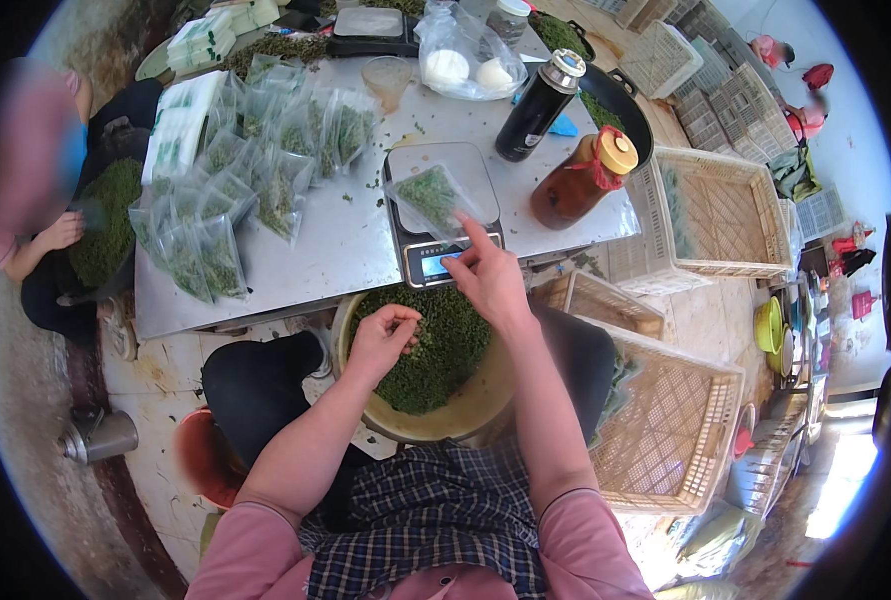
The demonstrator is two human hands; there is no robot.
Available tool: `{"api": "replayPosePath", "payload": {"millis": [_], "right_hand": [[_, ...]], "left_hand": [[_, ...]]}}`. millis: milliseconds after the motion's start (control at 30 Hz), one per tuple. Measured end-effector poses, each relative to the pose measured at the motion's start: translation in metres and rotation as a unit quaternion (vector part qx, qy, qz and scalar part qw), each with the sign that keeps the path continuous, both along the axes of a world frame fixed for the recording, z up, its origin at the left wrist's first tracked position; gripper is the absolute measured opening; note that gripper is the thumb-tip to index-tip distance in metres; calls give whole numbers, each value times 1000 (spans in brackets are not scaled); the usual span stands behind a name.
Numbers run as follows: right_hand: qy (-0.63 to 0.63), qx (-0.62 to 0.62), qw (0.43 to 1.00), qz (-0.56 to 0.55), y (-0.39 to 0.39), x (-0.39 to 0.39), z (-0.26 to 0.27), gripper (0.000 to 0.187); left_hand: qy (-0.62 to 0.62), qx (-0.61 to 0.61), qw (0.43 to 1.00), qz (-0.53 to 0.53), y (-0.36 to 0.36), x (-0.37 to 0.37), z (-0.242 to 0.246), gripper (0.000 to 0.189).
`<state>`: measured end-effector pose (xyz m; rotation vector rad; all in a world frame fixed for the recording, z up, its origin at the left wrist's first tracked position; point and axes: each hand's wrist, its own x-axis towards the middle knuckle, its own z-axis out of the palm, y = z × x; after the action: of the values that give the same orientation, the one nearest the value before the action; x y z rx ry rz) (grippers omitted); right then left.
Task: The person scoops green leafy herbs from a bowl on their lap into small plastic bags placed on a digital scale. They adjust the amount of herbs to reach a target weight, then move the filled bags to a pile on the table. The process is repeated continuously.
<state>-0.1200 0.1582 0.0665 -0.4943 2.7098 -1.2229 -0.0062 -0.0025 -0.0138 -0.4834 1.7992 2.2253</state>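
Note:
A clear plastic bag of small green peppercorn-like pieces (428, 196) lies on the metal plate of a digital scale (478, 161), whose display is lit. My right hand (488, 276) is over the scale's front, its index finger reaching to the bag's lower right edge. Below the table edge, my left hand (387, 337) hovers over a large round tub (490, 405) of the same green pieces. Its fingertips are pinched together, with small bits apparently between them. Many filled clear bags (273, 180) stand and lie on the table's left half, beside a stack of flat bags (181, 127).
A black vacuum flask (539, 105) and a lidded jar of brown liquid (580, 180) stand right of the scale. Plastic crates (667, 420) are at the right. Another person (29, 150) sits at the left. A red bucket (209, 457) and metal flask (104, 436) are on the floor.

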Motion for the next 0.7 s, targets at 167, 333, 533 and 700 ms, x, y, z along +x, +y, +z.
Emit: {"api": "replayPosePath", "payload": {"millis": [167, 333, 533, 700], "right_hand": [[30, 48, 998, -6, -3, -12, -7, 30], [-13, -16, 999, -48, 6, -5, -10, 19], [9, -215, 969, -123, 5, 11, -13, 9], [-18, -342, 926, -157, -8, 12, -12, 4]], "left_hand": [[-3, -17, 1000, -13, 0, -2, -3, 11], [-9, -10, 1000, -9, -1, -2, -1, 12], [-18, 1, 1000, -12, 1, -2, -2, 12], [-18, 10, 1000, -14, 3, -1, -5, 12]]}}
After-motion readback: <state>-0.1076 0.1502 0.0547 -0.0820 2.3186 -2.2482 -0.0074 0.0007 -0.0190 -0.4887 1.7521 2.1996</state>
